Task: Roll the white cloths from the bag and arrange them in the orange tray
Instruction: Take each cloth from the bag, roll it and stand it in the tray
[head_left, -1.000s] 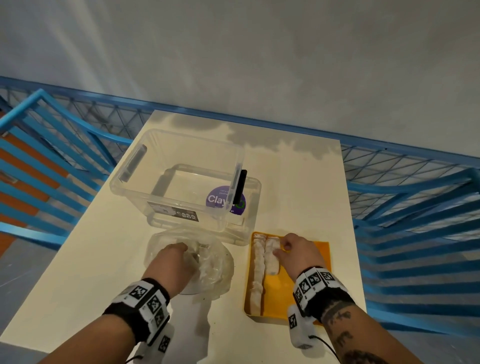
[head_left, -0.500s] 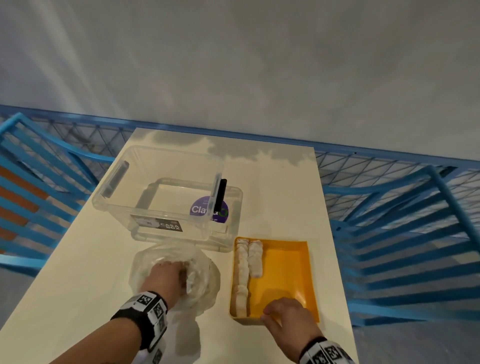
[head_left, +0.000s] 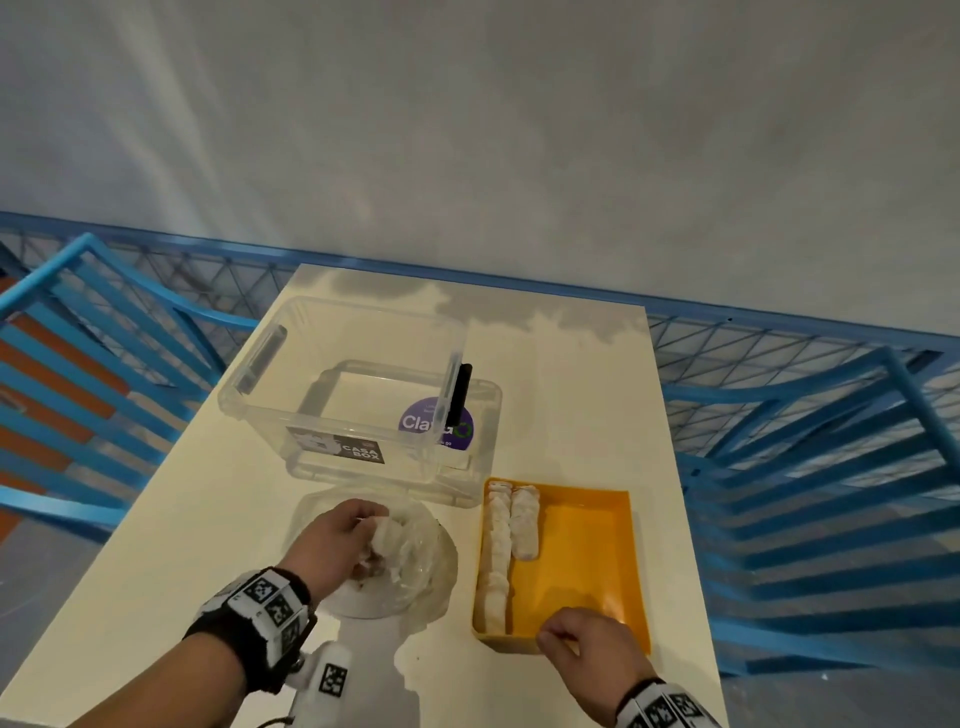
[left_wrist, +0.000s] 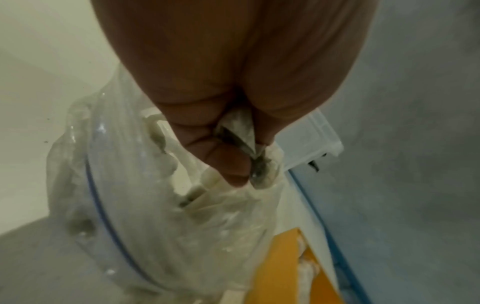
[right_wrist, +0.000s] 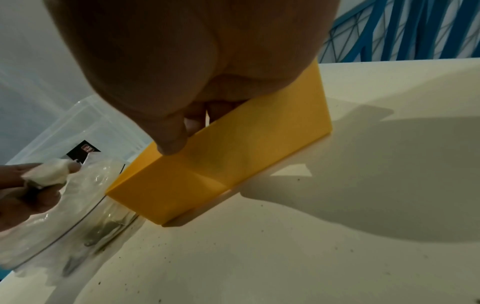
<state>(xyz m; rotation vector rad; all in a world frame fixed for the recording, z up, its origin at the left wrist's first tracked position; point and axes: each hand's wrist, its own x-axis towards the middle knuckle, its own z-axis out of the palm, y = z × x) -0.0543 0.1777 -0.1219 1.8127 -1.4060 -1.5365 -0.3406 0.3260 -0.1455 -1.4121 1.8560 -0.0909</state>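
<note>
- Two rows of rolled white cloths (head_left: 509, 540) lie along the 9 o'clock wall of the orange tray (head_left: 587, 561): a long row against the wall, a shorter one just beside it at the 12 o'clock end.
- I see my left hand (head_left: 332, 540) at the mouth of the clear bag (head_left: 415, 577), thumb and fingers pinched on a bunched white cloth (left_wrist: 239, 131) that sticks up between them; the left wrist view shows more cloth inside the plastic below.
- My right hand (head_left: 587, 654) sits at the tray's 6 o'clock edge, fingers curled over the rim and thumb (right_wrist: 168, 135) pressed on the outer wall, so it grips the tray.
- From the table (head_left: 571, 395) centre, the bag lies at about 7 o'clock and the tray at 5 o'clock, close together; whether they touch I cannot tell.
- Beyond both, at 11 o'clock, stands a clear plastic box (head_left: 343, 384) with a dark label, a purple sticker and a black clip on its rim.
- Blue railing (head_left: 810, 415) runs round the table at 9, 12 and 3 o'clock.
</note>
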